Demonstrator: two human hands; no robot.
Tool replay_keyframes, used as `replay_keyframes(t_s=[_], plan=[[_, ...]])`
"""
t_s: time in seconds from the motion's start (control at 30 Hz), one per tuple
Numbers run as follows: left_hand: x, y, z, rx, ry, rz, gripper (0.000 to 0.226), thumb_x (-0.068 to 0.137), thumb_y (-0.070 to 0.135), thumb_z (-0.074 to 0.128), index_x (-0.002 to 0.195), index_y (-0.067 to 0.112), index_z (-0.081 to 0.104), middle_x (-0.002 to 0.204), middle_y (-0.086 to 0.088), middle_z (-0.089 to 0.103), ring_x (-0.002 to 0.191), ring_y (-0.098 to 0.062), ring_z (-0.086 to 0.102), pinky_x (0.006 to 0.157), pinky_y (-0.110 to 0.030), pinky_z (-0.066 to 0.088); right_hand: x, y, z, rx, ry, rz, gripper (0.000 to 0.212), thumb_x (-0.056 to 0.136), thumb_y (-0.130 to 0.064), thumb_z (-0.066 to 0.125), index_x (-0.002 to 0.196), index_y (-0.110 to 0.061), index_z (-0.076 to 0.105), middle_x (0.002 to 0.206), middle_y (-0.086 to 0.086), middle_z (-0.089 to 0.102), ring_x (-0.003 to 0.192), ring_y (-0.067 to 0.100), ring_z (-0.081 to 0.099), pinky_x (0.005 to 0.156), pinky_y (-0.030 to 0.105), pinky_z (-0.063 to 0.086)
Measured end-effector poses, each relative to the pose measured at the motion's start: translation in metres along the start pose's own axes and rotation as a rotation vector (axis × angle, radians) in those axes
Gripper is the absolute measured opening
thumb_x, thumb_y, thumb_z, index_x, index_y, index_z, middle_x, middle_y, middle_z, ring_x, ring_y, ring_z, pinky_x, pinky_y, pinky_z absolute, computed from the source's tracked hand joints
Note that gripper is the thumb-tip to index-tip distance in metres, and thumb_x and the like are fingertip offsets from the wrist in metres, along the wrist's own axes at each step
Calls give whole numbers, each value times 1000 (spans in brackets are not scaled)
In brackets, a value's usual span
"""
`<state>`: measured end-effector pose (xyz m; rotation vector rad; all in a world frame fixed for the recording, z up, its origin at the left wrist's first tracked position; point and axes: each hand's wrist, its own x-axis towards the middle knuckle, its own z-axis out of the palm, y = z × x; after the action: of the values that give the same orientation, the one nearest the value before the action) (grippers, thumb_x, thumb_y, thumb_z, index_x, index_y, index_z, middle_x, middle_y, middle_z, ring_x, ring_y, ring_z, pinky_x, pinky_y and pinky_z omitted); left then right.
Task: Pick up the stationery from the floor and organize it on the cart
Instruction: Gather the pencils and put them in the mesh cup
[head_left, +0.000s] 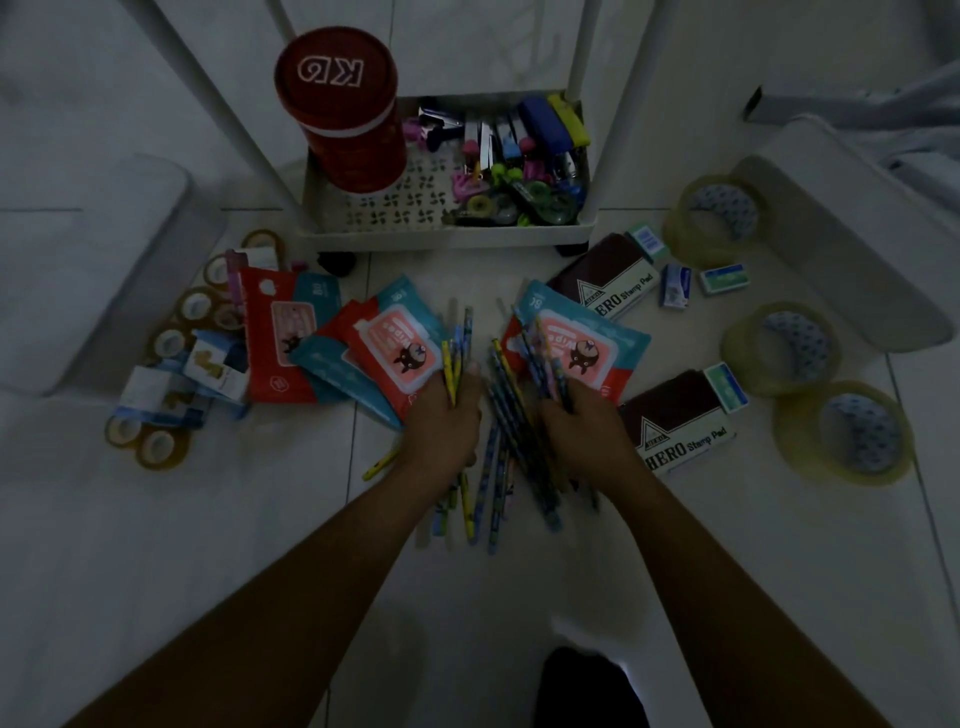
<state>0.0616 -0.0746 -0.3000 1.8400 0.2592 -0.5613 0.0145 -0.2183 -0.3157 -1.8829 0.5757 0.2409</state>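
A heap of patterned blue and yellow pencils (496, 467) lies on the tiled floor in front of the white cart (447, 236). My left hand (447, 421) grips a few of these pencils, whose tips stick up past the knuckles. My right hand (582, 426) grips another bunch at the heap's right side. The cart's bottom shelf holds a red cylindrical tin (345, 111) marked KG, and a jumble of staplers, clips and correction tapes (514, 161).
Wipe packs (395, 343) lie left and right of the pencils. Two stamp pad boxes (680, 421), staple boxes (675, 286) and big tape rolls (841, 431) sit on the right. Small tape rolls (156, 441) and small boxes lie on the left, next to a white lid (78, 270).
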Motion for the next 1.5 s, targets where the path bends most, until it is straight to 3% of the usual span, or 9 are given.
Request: replay_keyframes(t_s=[0.13,0.27,0.4,0.5,0.6,0.83,1.07,1.37,1.5], plan=[[-3,12,-1,-111,16,-87,54,90,64,33,90,14,52,56,0,36,36,-7,31,37,-18,28,-1,-6,1,308,0,106,23,98,-27,51,121,-26,55,72,-17,54,63,1,49,56,18,37],[-3,23,-5,-162,-12,-169,50,86,68,40,71,20,41,52,2,30,36,-9,29,38,-18,26,-3,-18,-1,453,-13,110,14,95,-37,57,100,-26,63,49,-19,55,47,-3,48,52,23,41],[-1,31,-11,-92,5,-149,40,84,57,59,85,18,51,49,2,33,38,-10,35,38,-20,32,-4,-32,-3,469,-13,39,18,89,-40,63,75,-28,62,57,-15,60,54,2,56,55,24,44],[0,47,-18,-95,48,-140,51,86,58,54,94,8,57,51,-2,36,39,-13,37,39,-21,34,-4,-50,-4,508,-13,0,30,92,-46,56,68,-29,53,50,-6,46,43,13,43,44,24,37],[0,65,-28,-176,21,-102,46,91,55,48,89,10,58,55,-3,41,40,-13,36,39,-21,33,-2,-73,-6,546,-4,2,26,94,-48,51,73,-34,52,52,-4,43,42,13,39,42,25,37],[-4,119,-54,-347,-96,-16,21,98,33,47,107,13,51,64,0,51,38,-12,37,37,-21,34,5,-134,-21,744,-130,-18,14,96,-23,57,94,-10,52,65,4,53,43,17,44,44,28,44],[-14,196,-96,-586,-229,27,23,99,28,45,85,11,51,61,-1,50,41,-12,40,37,-20,37,6,-217,-49,1121,-407,48,15,100,-9,42,89,-6,53,72,9,55,60,20,55,54,29,54],[-45,242,-147,-753,-265,114,28,100,26,41,74,14,44,56,3,45,40,-7,33,37,-17,31,-36,-293,-53,1256,-452,134,35,96,-6,39,64,-4,53,59,10,50,50,19,52,51,26,55],[-49,252,-156,-817,-250,137,29,101,24,37,75,15,44,54,4,41,40,-6,30,38,-18,27,-38,-322,-59,1296,-529,48,17,98,-12,41,82,-11,46,64,1,46,51,12,48,48,26,51]])
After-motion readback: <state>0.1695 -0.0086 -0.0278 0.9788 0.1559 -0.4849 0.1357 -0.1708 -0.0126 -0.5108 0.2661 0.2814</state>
